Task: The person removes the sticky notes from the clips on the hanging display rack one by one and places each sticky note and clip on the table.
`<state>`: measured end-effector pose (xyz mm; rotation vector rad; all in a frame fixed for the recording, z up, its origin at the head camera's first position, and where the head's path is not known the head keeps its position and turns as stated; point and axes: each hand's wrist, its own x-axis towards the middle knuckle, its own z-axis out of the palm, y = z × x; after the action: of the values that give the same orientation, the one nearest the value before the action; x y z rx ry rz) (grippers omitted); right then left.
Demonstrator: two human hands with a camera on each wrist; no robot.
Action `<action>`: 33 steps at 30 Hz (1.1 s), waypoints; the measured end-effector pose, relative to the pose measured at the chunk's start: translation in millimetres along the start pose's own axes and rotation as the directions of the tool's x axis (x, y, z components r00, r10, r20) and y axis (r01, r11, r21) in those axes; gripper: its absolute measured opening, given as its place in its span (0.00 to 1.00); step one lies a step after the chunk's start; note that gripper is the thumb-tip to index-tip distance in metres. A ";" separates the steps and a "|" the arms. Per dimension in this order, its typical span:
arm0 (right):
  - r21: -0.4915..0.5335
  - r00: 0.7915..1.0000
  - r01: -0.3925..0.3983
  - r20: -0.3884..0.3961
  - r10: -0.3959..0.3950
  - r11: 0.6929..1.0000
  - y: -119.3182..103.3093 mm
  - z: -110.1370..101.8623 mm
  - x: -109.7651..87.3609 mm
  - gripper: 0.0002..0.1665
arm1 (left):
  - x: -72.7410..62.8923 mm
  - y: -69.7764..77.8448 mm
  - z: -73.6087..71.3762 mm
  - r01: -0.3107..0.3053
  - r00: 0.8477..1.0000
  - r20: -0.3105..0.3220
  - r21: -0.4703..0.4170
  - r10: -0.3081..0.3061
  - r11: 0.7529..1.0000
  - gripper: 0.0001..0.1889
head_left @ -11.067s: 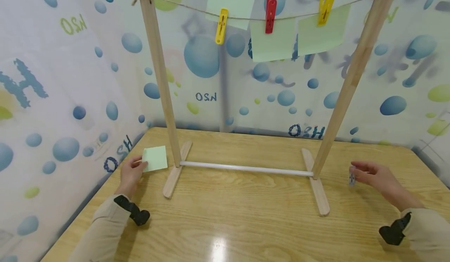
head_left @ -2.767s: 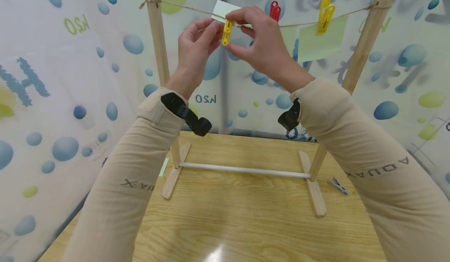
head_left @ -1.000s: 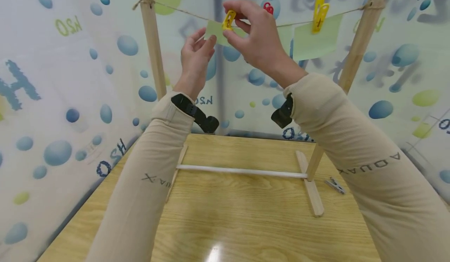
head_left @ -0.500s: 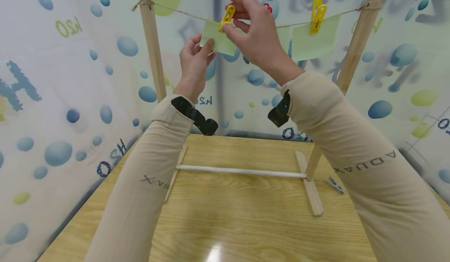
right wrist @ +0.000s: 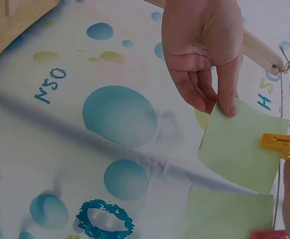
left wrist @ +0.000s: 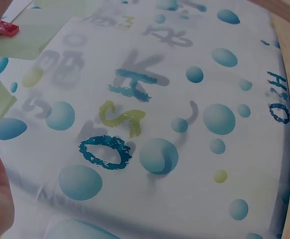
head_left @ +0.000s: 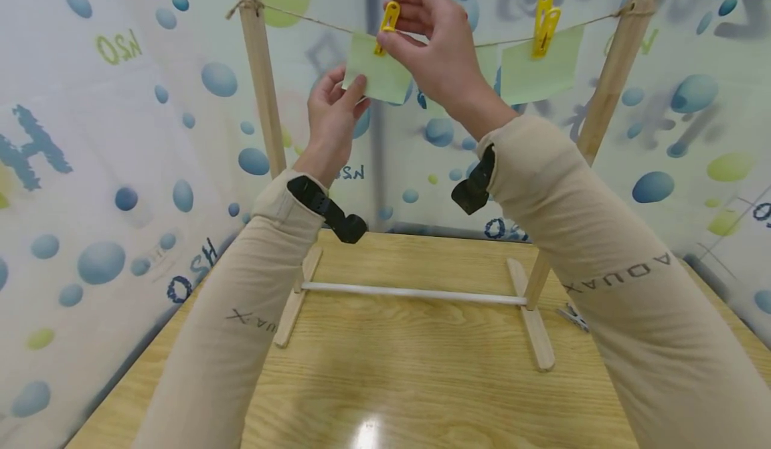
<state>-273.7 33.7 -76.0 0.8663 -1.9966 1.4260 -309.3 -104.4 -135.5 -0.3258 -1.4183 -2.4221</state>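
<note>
My left hand [head_left: 332, 118] pinches the lower left corner of a pale green paper square [head_left: 385, 77] between thumb and fingers; the right wrist view shows this corner grip from below. My right hand [head_left: 442, 51] pinches the upper end of a yellow clothespin [head_left: 391, 15]. Its jaws lie over the paper's top edge at the twine [right wrist: 281, 94]. Another green sheet [right wrist: 224, 214], with a red clothespin [right wrist: 268, 234], hangs beside it, mostly hidden behind my right hand in the head view. Farther right, two yellow clothespins [head_left: 545, 27] sit on a third green sheet [head_left: 539, 67].
The twine runs between a left wooden post [head_left: 262, 87] and a right wooden post [head_left: 617, 74]. A white rod [head_left: 415, 293] joins the posts near the tabletop [head_left: 415, 369]. A grey clothespin [head_left: 573, 316] lies by the right foot [head_left: 538, 338]. A printed cloth backdrop stands behind.
Over the last second, the paper swings down from a tilted position and more of its face shows. My left hand lowers with its corner; the yellow clothespin now stands more upright. Earlier, that clothespin pointed downward.
</note>
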 end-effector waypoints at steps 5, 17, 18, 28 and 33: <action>0.018 1.000 -0.021 -0.007 0.021 1.000 -0.2 1.5 1.9 0.25 | -1.6 0.4 -4.4 0.014 1.000 -0.007 -0.020 -0.014 1.000 0.12; 0.126 0.993 -0.104 -0.043 0.110 0.987 -2.6 7.6 4.1 0.25 | -5.7 0.7 -9.5 0.021 1.000 0.000 -0.081 -0.021 0.997 0.11; 0.127 0.993 -0.106 -0.043 0.113 0.986 -2.5 7.8 4.0 0.25 | -6.0 0.8 -9.9 0.021 1.000 -0.002 -0.086 -0.021 0.996 0.11; 0.043 0.999 -0.044 -0.022 0.045 0.998 0.9 6.7 5.0 0.21 | -5.9 3.3 -15.1 -0.003 0.999 -0.034 -0.104 0.000 0.995 0.09; 0.014 1.000 -0.005 -0.020 0.005 1.000 1.9 6.5 4.9 0.19 | -6.2 5.5 -16.4 -0.001 0.999 -0.035 -0.108 -0.003 0.994 0.09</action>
<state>-278.7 27.0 -75.5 0.8503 -1.9777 1.4477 -302.1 -120.3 -141.2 -0.3061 -1.2763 -2.4980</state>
